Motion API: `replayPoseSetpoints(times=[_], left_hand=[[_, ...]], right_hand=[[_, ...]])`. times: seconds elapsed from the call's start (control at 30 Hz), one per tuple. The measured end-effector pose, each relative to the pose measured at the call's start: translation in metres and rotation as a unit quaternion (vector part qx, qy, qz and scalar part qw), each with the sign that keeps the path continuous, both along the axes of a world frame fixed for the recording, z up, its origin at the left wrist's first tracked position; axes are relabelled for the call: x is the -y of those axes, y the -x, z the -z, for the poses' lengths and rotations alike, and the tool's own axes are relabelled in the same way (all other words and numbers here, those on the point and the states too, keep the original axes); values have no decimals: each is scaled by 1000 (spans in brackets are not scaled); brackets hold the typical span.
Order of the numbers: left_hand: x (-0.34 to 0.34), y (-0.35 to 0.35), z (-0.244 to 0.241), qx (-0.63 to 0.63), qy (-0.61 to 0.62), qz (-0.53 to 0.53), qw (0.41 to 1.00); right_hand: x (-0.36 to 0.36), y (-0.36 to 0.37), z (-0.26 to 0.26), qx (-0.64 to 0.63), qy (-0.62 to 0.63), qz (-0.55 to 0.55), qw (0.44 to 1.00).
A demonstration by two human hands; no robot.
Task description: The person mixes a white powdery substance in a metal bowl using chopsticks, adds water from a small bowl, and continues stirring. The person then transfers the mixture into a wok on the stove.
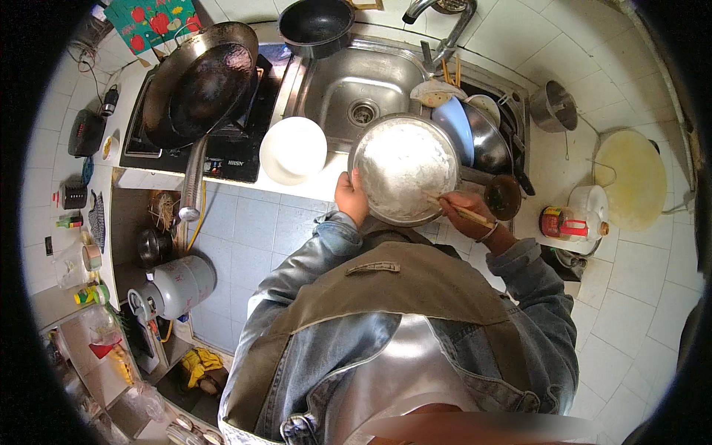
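A round metal basin (405, 167) with white flour-like powder spread inside it is in front of me, at the front edge of the sink. My left hand (352, 198) grips its left rim, thumb on top. Wooden chopsticks (473, 215) are in my right hand (469, 214), their tips in the white powder near the basin's lower right side. To the left of the basin, a white bowl (293, 149) stands on the counter edge; glare hides whatever it may hold.
A wok (192, 89) rests on the black cooktop (167, 159), its handle jutting past the counter front. Behind the basin is a steel sink (334, 78) with a black pot (316, 28) at its rear. Bowls, including a blue one (454, 129), crowd the right. A gas cylinder (183, 283) stands lower left.
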State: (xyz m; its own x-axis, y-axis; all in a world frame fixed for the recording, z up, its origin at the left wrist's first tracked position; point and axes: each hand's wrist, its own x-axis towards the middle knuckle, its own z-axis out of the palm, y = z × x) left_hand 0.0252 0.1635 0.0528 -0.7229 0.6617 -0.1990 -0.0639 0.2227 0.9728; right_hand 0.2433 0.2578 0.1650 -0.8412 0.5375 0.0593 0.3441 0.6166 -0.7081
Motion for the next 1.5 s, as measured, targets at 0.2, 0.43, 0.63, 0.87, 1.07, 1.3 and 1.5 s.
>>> replayPoseSetpoints(times=[0.2, 0.43, 0.63, 0.87, 1.07, 1.3, 1.5], left_hand=[[-3, 2, 10, -35, -23, -6, 999], [-2, 5, 5, 50, 3, 2, 999], [-4, 2, 17, -6, 9, -14, 1000], [-5, 1, 10, -4, -1, -14, 1000], [-3, 5, 16, 16, 6, -15, 1000], [-2, 1, 17, 17, -6, -37, 999], [-4, 0, 15, 43, -14, -35, 998]], right_hand=[[22, 30, 48, -65, 62, -17, 996], [-19, 53, 68, -86, -181, -87, 976], [-23, 10, 8, 1, -29, -20, 999], [16, 29, 40, -40, 24, -49, 998], [-12, 59, 71, -113, -163, -121, 973], [-19, 9, 23, -30, -54, -8, 998], [17, 21, 40, -19, 6, -43, 999]])
